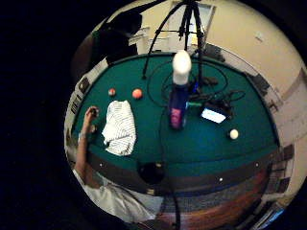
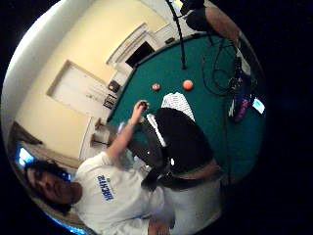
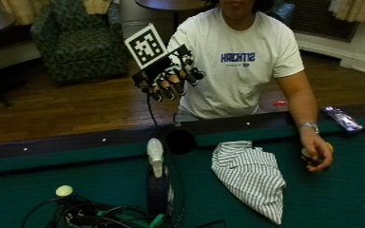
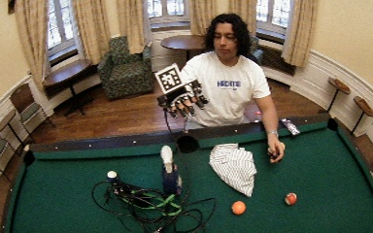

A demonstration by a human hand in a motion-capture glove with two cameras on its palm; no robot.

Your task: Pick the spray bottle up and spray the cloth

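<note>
Nearest the outside camera, the spray bottle (image 3: 155, 183) stands upright on the green felt of the pool table (image 3: 347, 190), its white nozzle on top and a tangle of cables around its base. Nothing touches it, so as far as you can judge the pick-up has not begun.

A little further in, just beside the bottle but apart from it, the striped cloth (image 3: 252, 178) lies crumpled on the felt, close to the near rail. Whether it is dry you cannot tell, but with the bottle standing alone the spraying appears not yet done.

At the rail, your bare left hand (image 3: 315, 152) rests on the felt around a ball, to the far side of the cloth from the bottle.

Furthest back, your gloved right hand (image 3: 170, 78) is raised in the air in front of your chest, well above the table, fingers hanging loosely bent and a little spread, holding nothing. The whole task is still ahead: reach down to the bottle, grasp it, aim at the cloth, squeeze.
</note>
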